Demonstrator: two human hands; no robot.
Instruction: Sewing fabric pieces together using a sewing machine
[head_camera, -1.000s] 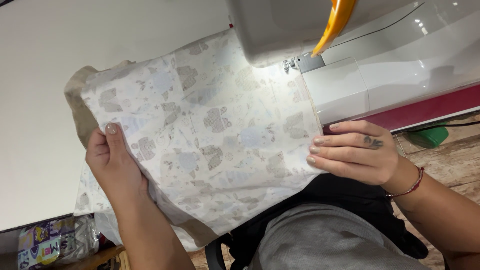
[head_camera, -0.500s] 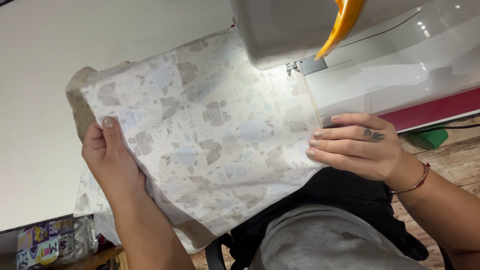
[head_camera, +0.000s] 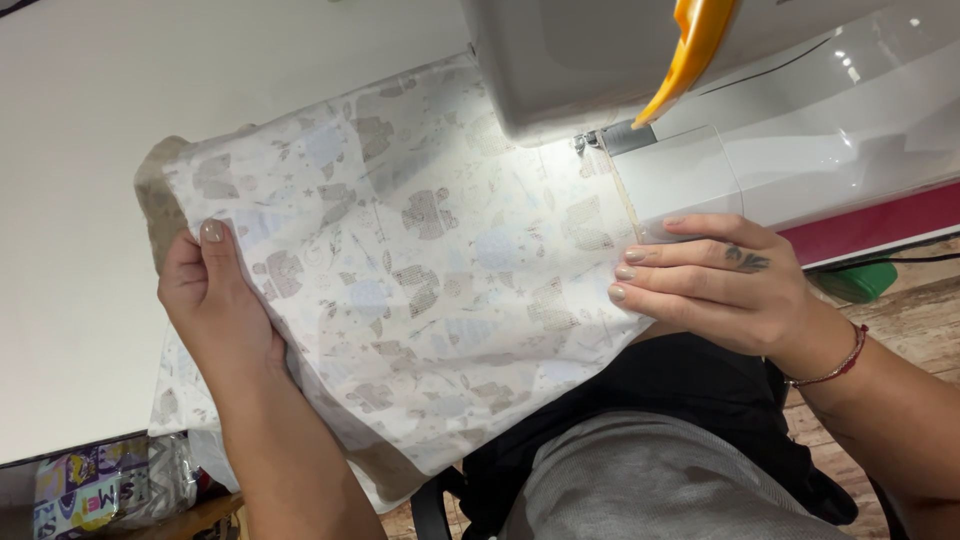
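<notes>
Currently we see the printed fabric (head_camera: 400, 290) spread flat on the white worktop (head_camera: 70, 200), running from the worktop's near edge up under the head of the sewing machine (head_camera: 600, 60). It is pale cloth with grey and light-blue figures; its near part hangs over the near edge toward the lap. We note a tan underside (head_camera: 155, 200) showing at the fabric's far left corner.

Our left hand (head_camera: 215, 310) grips the fabric's left edge, thumb on top and fingers curled beneath, so it is closed on the cloth. Our right hand (head_camera: 715, 285) lies flat on the fabric's right edge, fingers extended and close together, pressing it down just beside the machine's clear plate (head_camera: 680, 180). It grasps nothing. A red cord bracelet (head_camera: 835, 360) sits on the right wrist.

An orange part (head_camera: 690, 55) hangs at the machine's front. A patterned package (head_camera: 95, 490) lies below the worktop's near left corner.
</notes>
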